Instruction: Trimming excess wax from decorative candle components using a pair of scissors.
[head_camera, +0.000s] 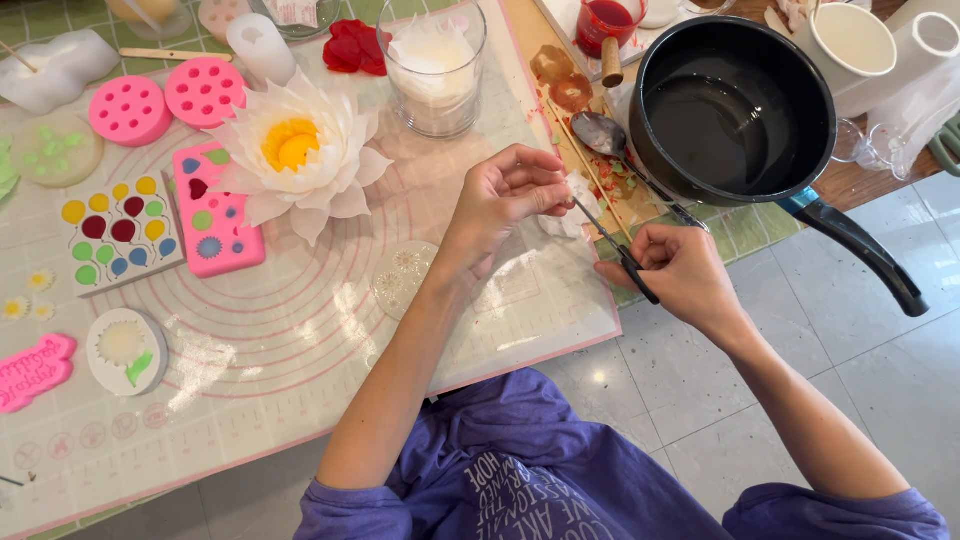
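Note:
My left hand (508, 197) pinches a small white wax piece (567, 218) just above the translucent mat (300, 340). My right hand (678, 272) grips small black-handled scissors (612, 245), their thin blades pointing up-left into the wax piece at my left fingertips. A large white wax lotus flower (295, 155) with a yellow centre lies on the mat to the left of my hands.
A black saucepan (730, 110) holding dark liquid sits at the upper right, its handle (860, 250) reaching over the floor tiles. A glass jar of white wax (433, 70), pink silicone moulds (212, 210), a metal spoon (605, 135) and a red liquid cup (608, 22) surround the work area.

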